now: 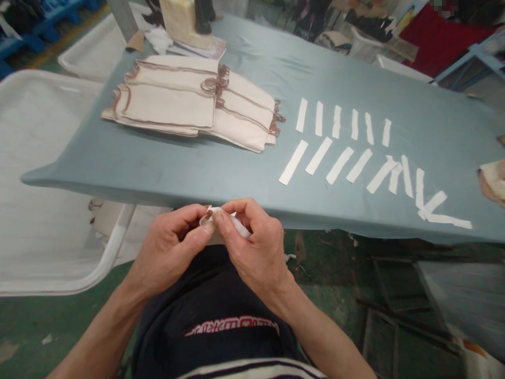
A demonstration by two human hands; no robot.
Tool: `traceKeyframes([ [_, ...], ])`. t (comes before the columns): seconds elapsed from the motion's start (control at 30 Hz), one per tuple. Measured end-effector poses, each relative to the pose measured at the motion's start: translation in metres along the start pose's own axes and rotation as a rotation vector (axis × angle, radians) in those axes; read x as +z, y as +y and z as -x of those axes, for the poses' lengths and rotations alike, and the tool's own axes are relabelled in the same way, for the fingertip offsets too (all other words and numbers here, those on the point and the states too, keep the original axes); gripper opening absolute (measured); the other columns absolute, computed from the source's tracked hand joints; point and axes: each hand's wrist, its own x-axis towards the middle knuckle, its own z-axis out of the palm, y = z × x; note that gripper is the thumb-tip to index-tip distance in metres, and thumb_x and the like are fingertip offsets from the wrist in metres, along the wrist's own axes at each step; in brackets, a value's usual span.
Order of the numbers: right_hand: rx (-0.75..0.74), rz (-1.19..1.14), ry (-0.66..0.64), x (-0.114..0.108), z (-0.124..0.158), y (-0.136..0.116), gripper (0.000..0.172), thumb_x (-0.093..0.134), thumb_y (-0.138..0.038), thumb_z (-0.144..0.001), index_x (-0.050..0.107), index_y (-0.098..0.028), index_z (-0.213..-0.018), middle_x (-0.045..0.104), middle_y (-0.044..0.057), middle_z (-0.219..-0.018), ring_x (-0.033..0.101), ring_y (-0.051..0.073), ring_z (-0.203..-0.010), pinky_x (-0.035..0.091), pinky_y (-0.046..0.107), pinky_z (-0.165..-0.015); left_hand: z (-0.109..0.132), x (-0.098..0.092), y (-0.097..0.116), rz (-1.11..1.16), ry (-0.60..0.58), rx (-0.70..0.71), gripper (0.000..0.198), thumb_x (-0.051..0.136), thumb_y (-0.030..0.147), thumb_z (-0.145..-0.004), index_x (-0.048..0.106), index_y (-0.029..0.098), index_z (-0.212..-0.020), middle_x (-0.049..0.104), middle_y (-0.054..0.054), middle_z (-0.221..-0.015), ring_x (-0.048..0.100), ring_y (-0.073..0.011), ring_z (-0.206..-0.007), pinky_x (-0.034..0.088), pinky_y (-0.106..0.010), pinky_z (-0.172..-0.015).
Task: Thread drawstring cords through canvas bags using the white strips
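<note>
Both the left hand (173, 247) and right hand (258, 255) pinch one small white strip (238, 223) between closed fingertips, just off the grey table (158, 163), where matching strips (341, 164) lie in rows

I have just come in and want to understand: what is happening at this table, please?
A person is at the near edge of a grey-blue table. The left hand and the right hand together pinch a small white strip just below that edge. On the table lie two rows of white strips, and further left a stack of cream cloth pieces with brown edging. A white tub stands at the left.
</note>
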Motion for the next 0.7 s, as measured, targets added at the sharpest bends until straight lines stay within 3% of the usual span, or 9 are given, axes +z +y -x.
traceKeyframes([
  [0.13,-0.004,-0.011,0.0,-0.003,0.0,0.001,0.023,0.074,-0.049,-0.106,0.078,-0.027,-0.099,0.076,-0.003,-0.072,0.064,0.017,-0.061,0.043,0.029,-0.063,0.001,0.002,-0.001,-0.048,0.018,0.007,0.037,0.063,0.048,-0.091,0.081,0.018,-0.077,0.062,0.002,-0.067,0.052,-0.0161,-0.061,0.041,-0.027,-0.057],
  [0.47,-0.056,0.042,-0.143,-0.023,-0.013,0.004,0.027,0.083,-0.049,-0.103,0.078,-0.026,-0.092,0.054,-0.01,-0.056,0.047,0.011,-0.05,0.031,0.027,-0.059,0.009,0.008,0.003,-0.152,0.133,0.037,0.033,0.057,0.038,-0.089,0.078,0.021,-0.07,0.061,0.004,-0.06,0.054,-0.0163,-0.056,0.038,-0.029,-0.055],
  [0.57,-0.039,-0.002,-0.259,-0.026,-0.02,0.004,0.032,0.085,-0.052,-0.103,0.076,-0.025,-0.089,0.056,-0.01,-0.057,0.048,0.01,-0.052,0.031,0.026,-0.057,0.014,0.008,-0.002,-0.139,0.136,0.057,0.03,0.058,0.035,-0.09,0.075,0.022,-0.069,0.063,0.003,-0.062,0.058,-0.0177,-0.06,0.042,-0.031,-0.06],
  [0.7,0.016,-0.139,-0.47,-0.027,-0.031,0.009,0.051,0.08,-0.07,-0.102,0.071,-0.023,-0.085,0.063,-0.006,-0.067,0.053,0.011,-0.059,0.033,0.023,-0.055,0.017,0.01,-0.006,-0.058,0.124,0.096,0.027,0.056,0.029,-0.089,0.072,0.023,-0.068,0.069,0.002,-0.067,0.065,-0.0196,-0.067,0.048,-0.032,-0.066],
])
